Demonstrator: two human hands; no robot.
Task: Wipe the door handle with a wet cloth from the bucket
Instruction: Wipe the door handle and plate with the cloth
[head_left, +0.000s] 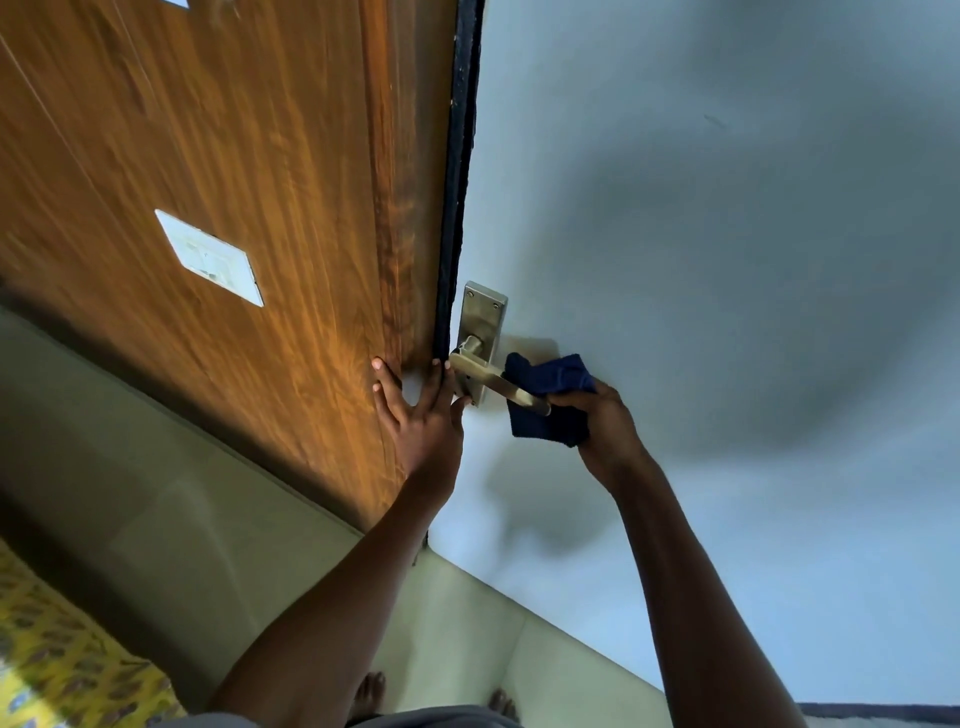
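A silver lever door handle (491, 378) juts from its metal backplate (484, 315) on the pale blue door (727, 260). My right hand (605, 421) grips a dark blue cloth (550, 395), which wraps around the outer end of the lever. My left hand (421, 415) lies flat with fingers spread across the door's black edge (457, 208) and the wooden panel, its fingertips just left of the handle. No bucket is in view.
A brown wooden panel (234, 182) with a white switch plate (210, 257) fills the left. Pale floor tiles (208, 519) lie below, with my bare feet (369, 693) at the bottom. A yellow patterned fabric (57, 660) sits at the lower left.
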